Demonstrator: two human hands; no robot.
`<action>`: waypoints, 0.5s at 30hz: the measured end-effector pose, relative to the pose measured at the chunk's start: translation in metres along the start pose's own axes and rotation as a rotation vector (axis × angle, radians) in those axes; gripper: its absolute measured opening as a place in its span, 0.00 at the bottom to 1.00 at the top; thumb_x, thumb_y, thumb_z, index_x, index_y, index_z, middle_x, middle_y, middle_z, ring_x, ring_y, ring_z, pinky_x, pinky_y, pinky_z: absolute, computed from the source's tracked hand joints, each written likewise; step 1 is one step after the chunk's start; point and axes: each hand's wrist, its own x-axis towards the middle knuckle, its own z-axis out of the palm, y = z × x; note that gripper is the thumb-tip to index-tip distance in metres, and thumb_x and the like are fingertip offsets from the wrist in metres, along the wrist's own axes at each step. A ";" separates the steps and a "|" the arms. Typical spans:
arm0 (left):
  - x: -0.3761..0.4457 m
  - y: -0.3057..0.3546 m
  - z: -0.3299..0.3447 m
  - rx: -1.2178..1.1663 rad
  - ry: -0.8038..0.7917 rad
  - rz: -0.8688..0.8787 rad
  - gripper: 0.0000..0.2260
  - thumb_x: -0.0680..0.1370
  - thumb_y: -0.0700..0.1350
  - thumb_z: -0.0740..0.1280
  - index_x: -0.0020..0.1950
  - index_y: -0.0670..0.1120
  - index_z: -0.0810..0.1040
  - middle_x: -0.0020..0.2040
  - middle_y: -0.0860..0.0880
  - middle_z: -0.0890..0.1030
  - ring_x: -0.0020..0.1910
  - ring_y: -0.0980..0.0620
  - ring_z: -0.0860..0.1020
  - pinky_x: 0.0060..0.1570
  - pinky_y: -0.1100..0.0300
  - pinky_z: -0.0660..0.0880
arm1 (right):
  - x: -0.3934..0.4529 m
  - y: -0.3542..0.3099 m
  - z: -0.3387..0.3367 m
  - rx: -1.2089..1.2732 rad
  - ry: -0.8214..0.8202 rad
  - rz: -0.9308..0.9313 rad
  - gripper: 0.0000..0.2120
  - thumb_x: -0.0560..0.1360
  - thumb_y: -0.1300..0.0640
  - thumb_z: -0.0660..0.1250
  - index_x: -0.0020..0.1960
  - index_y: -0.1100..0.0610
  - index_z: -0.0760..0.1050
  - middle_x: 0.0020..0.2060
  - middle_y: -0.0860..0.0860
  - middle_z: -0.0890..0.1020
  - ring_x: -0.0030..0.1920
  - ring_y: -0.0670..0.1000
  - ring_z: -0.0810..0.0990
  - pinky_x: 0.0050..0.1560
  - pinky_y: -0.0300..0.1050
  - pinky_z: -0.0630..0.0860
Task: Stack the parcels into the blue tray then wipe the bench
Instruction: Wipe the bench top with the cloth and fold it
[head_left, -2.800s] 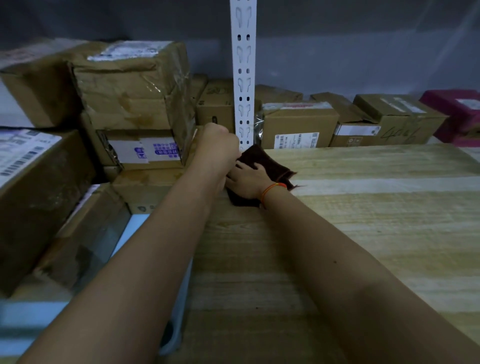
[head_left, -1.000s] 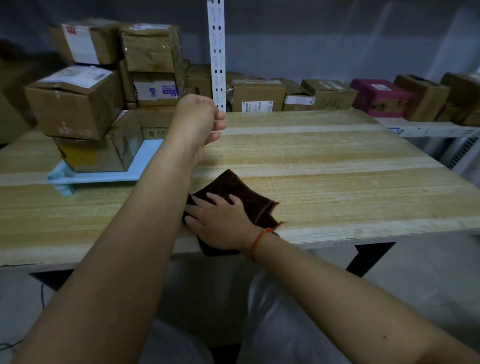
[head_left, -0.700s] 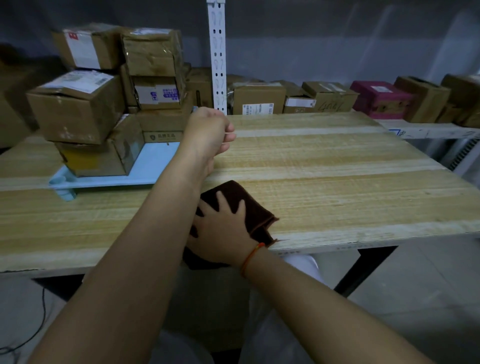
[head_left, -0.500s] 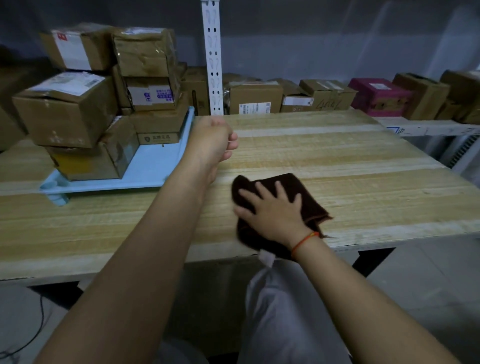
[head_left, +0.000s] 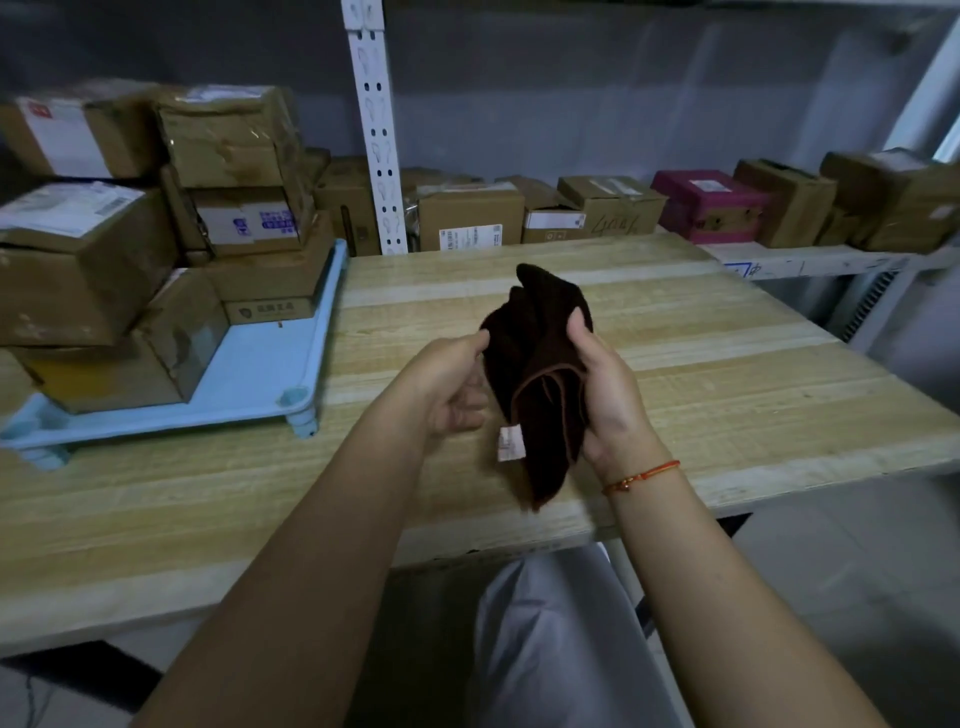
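Cloth: a dark brown cloth (head_left: 537, 374) is lifted clear of the table, bunched and hanging between the two hands, its upper fold standing above the fingers and its lower corner drooping below the right wrist; a small white tag (head_left: 510, 442) hangs from its left edge.
Left hand: the left hand (head_left: 451, 385) pinches the cloth's left edge, thumb and forefinger closed on it, the other fingers curled loosely underneath.
Right hand: the right hand (head_left: 605, 395) grips the cloth's right side, palm turned inward, fingers (head_left: 575, 321) wrapped over the upper part of the fabric; an orange string bracelet (head_left: 641, 475) circles the wrist.
Table: the pale wooden table (head_left: 727, 374) lies below and beyond both hands, its near edge under the forearms.
Blue tray: the blue tray (head_left: 260, 374) stands on short feet on the table, well to the left of the left fingers.
Parcels: brown cardboard parcels (head_left: 156, 249) sit stacked in the tray in several layers, up and left of the left fingers, filling its far part.
Shelf boxes: more cardboard boxes (head_left: 519, 218) and one magenta box (head_left: 706, 205) line a shelf beyond the table, past the fingers.
Upright: a white perforated post (head_left: 374, 130) rises behind the table's far edge, above and left of the cloth.
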 end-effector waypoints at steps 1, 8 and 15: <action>0.000 0.000 -0.002 -0.048 -0.050 -0.011 0.16 0.82 0.52 0.60 0.58 0.41 0.76 0.49 0.42 0.81 0.48 0.44 0.81 0.52 0.45 0.78 | -0.001 -0.002 0.002 0.103 -0.032 0.059 0.25 0.81 0.44 0.58 0.70 0.59 0.72 0.63 0.61 0.79 0.61 0.60 0.80 0.58 0.55 0.78; 0.003 0.005 -0.021 -0.296 -0.118 0.091 0.16 0.79 0.41 0.67 0.64 0.36 0.76 0.59 0.39 0.82 0.57 0.42 0.81 0.53 0.50 0.80 | 0.012 0.007 -0.005 0.434 0.004 0.217 0.27 0.81 0.41 0.57 0.65 0.61 0.77 0.63 0.62 0.79 0.64 0.61 0.78 0.70 0.57 0.69; -0.001 0.018 -0.017 -0.403 -0.065 0.275 0.02 0.79 0.40 0.67 0.49 0.42 0.75 0.46 0.41 0.82 0.44 0.45 0.82 0.47 0.51 0.81 | 0.013 0.011 0.014 -0.086 0.048 0.250 0.23 0.80 0.46 0.63 0.67 0.61 0.75 0.58 0.60 0.83 0.57 0.57 0.83 0.60 0.53 0.79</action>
